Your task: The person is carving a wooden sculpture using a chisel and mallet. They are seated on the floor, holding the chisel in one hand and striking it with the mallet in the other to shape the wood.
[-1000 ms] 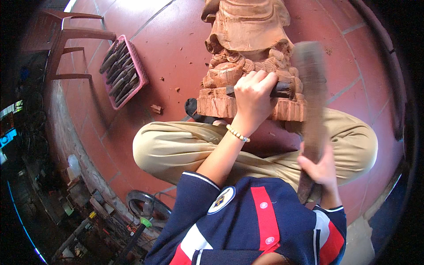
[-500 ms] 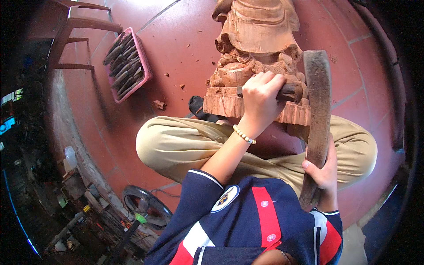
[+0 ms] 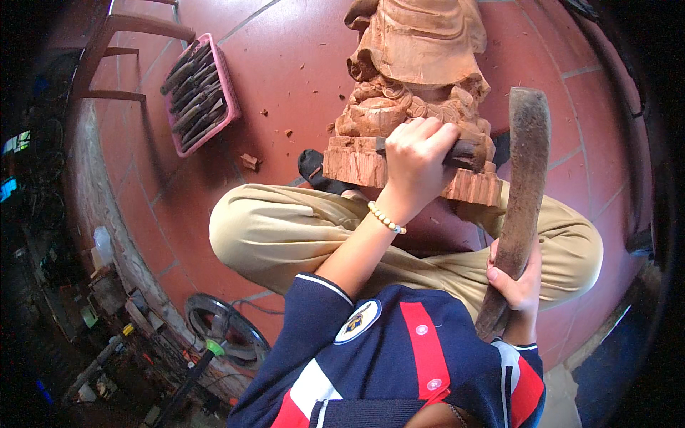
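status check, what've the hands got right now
Left hand shut on chisel, laid against base of wooden carving. Right hand shut on wooden mallet, raised clear of the chisel. Nothing between mallet and chisel.

Left hand is up in the centre of the frame, fist clenched tight, forearm bare. Right hand sits lower right, fingers wrapped closed.

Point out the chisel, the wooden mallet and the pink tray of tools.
chisel (image 3: 464, 151), head view, on its dark handle end beside the left hand.
wooden mallet (image 3: 526, 164), head view, on the middle of its long head.
pink tray (image 3: 230, 93), head view, on its right rim.
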Demonstrator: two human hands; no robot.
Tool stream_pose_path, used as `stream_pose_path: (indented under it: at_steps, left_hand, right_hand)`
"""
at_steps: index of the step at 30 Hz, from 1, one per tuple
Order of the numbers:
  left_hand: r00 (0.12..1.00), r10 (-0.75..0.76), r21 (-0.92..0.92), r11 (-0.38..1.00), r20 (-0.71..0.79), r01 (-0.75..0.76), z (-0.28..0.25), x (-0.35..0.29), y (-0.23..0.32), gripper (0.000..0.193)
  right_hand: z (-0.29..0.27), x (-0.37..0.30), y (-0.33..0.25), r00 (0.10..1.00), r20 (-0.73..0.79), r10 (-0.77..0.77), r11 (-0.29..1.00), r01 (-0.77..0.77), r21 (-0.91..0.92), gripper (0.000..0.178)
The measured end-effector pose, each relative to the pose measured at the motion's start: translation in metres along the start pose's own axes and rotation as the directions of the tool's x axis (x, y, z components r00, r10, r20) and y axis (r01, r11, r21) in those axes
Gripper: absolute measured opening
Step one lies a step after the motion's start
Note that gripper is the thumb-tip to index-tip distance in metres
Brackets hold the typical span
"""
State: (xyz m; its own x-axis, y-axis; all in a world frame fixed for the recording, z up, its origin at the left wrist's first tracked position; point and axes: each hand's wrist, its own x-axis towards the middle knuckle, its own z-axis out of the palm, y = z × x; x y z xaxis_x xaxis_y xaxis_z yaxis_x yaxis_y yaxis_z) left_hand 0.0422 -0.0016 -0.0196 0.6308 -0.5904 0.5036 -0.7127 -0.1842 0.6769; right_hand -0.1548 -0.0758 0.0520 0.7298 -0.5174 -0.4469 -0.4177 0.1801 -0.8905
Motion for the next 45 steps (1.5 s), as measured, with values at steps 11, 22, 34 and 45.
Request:
stream_pose_path:
  at_steps: [11,22,34,45]
  left_hand:
    - [0.998,-0.017,-0.025,1.0,-0.055,0.015,0.005,0.003,0.0,0.018]
    - [0.995,-0.021,-0.026,0.999,-0.099,0.019,0.007,0.001,-0.003,0.013]
    - [0.994,-0.01,0.012,1.0,-0.111,0.012,0.004,0.0,-0.014,0.015]
    - [0.984,-0.074,-0.03,0.997,-0.161,0.07,-0.003,-0.001,-0.025,0.019]
  right_hand:
    - [0.002,-0.005,-0.004,0.997,-0.055,0.049,0.996,-0.044,0.081,0.056]
    - [0.0,0.002,0.001,0.997,-0.016,-0.08,0.898,0.065,-0.436,0.057]
    - [-0.002,-0.005,-0.008,0.984,-0.082,0.156,0.983,-0.163,-0.079,0.059]
    - [0.018,0.009,-0.019,0.998,0.058,-0.023,0.872,0.049,-0.487,0.066]
